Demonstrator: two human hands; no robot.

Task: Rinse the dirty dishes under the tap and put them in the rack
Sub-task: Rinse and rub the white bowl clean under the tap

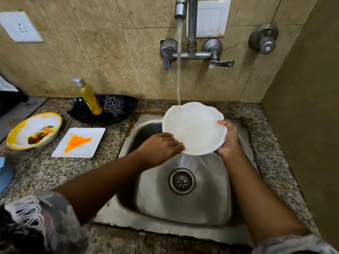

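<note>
A white scalloped plate [194, 128] is held tilted over the steel sink [183, 204], and the running stream from the tap [180, 8] lands on its upper rim. My right hand [229, 138] grips its right edge. My left hand [161, 147] holds its lower left edge, fingers on the plate's face. On the counter to the left lie a dirty yellow-rimmed plate [34, 131] with food scraps and a square white plate [79, 142] smeared with orange sauce. No rack is in view.
A black dish [126, 105] behind the sink's left corner holds a yellow soap bottle [89, 97] and a steel scrubber [113, 106]. Tap handles [220, 62] stick out from the wall. A brown side wall [302, 125] closes the right.
</note>
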